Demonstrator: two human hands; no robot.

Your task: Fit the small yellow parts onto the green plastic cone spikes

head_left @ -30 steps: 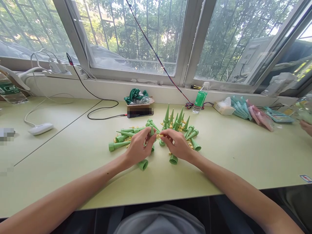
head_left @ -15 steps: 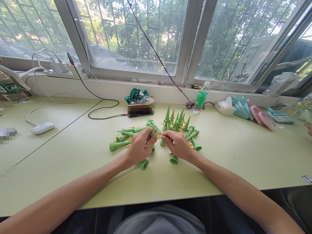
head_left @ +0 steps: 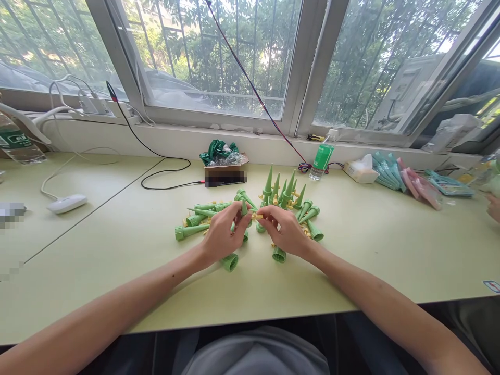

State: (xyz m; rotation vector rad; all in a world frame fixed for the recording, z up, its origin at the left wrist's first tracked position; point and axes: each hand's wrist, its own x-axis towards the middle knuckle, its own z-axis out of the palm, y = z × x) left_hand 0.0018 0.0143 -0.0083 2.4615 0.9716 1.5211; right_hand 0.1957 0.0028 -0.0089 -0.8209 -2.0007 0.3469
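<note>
Same as 1 second ago: the left hand [head_left: 226, 227] pinches a green plastic spike [head_left: 244, 208]; the right hand [head_left: 287, 229], at 3 o'clock, a yellow fitting [head_left: 258, 216].

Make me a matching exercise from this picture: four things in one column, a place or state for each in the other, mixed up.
1. Left hand
2. Right hand
3. Tissue box
4. Cardboard box

A. Beside teal packets
B. Gripping a yellow part
C. Topped with green plastic
D. Holding a green cone

Pairs: 1-D, 2-B, 3-A, 4-C

Cones [head_left: 288, 191] on table [head_left: 371, 255], bottle [head_left: 323, 157] behind
</note>
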